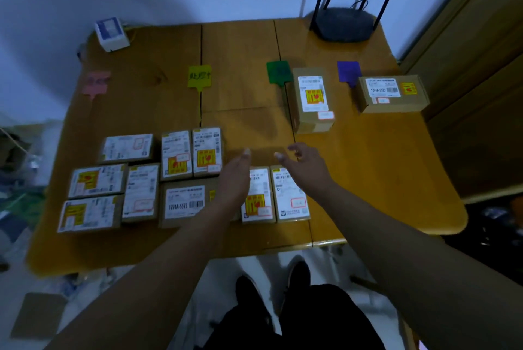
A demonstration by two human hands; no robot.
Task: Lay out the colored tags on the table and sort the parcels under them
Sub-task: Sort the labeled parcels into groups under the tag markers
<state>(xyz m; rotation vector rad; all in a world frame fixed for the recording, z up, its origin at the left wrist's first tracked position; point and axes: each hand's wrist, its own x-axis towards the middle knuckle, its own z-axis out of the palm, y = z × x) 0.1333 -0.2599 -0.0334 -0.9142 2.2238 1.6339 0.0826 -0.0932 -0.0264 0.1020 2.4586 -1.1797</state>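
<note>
Across the far half of the wooden table (382,168) lie a pink tag (95,82), a yellow tag (199,75), a green tag (278,72) and a purple tag (348,71). One parcel (312,100) lies beside and below the green tag, another parcel (392,93) beside the purple one. Several labelled cardboard parcels (141,179) sit grouped at the near left. My left hand (235,177) and right hand (304,165) hover open, fingers apart, above two parcels (288,196) at the near middle, holding nothing.
A black router (343,24) with antennas stands at the far right corner. A small white and blue box (111,33) sits on the far left corner. A wooden door (475,66) is to the right. Clutter lies on the floor at left.
</note>
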